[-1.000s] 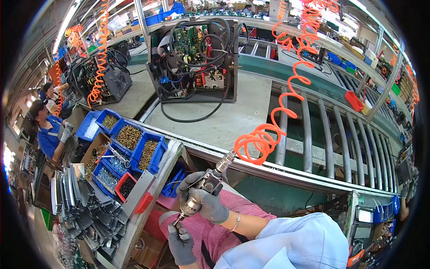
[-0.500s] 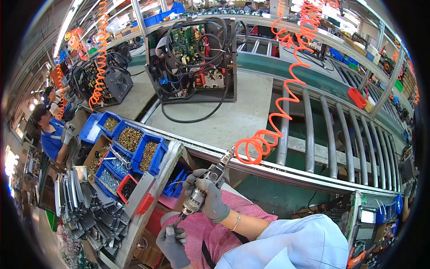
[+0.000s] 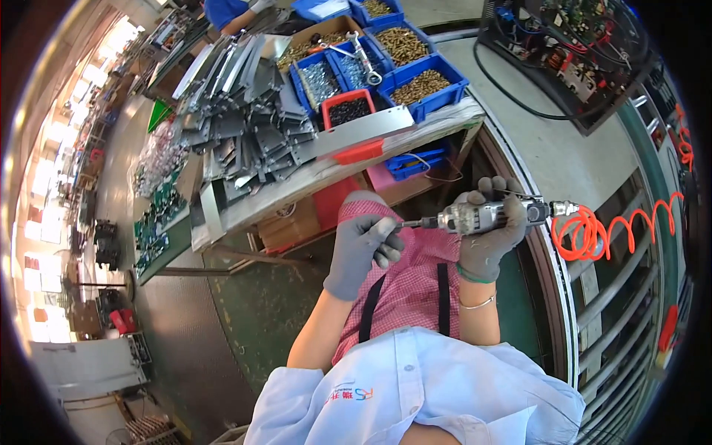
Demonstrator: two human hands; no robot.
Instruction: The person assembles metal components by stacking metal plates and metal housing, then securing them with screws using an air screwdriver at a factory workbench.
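Observation:
My right hand (image 3: pixel 489 248), in a grey glove, is wrapped round a metal air screwdriver (image 3: pixel 469 218) held level over my lap. Its bit (image 3: pixel 421 222) points left. My left hand (image 3: pixel 365 248), gloved as well, is closed with its fingertips at the tip of that bit; whatever lies between them is hidden. From the tool's right end runs a coiled orange air hose (image 3: pixel 582 236). A pink checked apron (image 3: pixel 404 285) lies beneath both hands.
Ahead to the left, a bench (image 3: pixel 348 159) bears flat metal brackets (image 3: pixel 252 111), blue bins (image 3: pixel 415 93) of brass fittings and screws, a red bin (image 3: pixel 348 110) and a wrench (image 3: pixel 363 59). An opened machine with circuit boards (image 3: pixel 571 52) stands far right, near conveyor rollers (image 3: pixel 619 289).
My view has swung left and down, so the bench and my lap show more. The screwdriver now appears level instead of slanted. Both hands keep their places on the tool and at its bit.

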